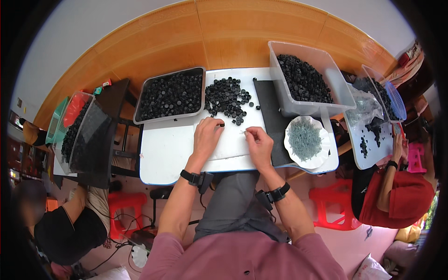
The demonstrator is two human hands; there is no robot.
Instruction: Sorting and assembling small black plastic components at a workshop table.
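My left hand (206,136) pinches a small round black cap (221,124) between thumb and fingertips, just below the loose pile of black caps (225,95). To its right, my right hand (260,144) is closed with thumb and index finger on a thin, pale pin-like piece (242,132), too small to make out fully. The two hands are apart over the white tabletop (170,156). A white fluted dish (305,163) to the right of my right hand holds a heap of thin grey-green pins (304,136).
A grey tray (204,91) of black caps stands at the back left, a deep clear tub (298,108) of them at the back right. A dark mat (275,112) lies between. Other people sit at both sides, near red stools (127,205). Cables (116,245) lie on the floor.
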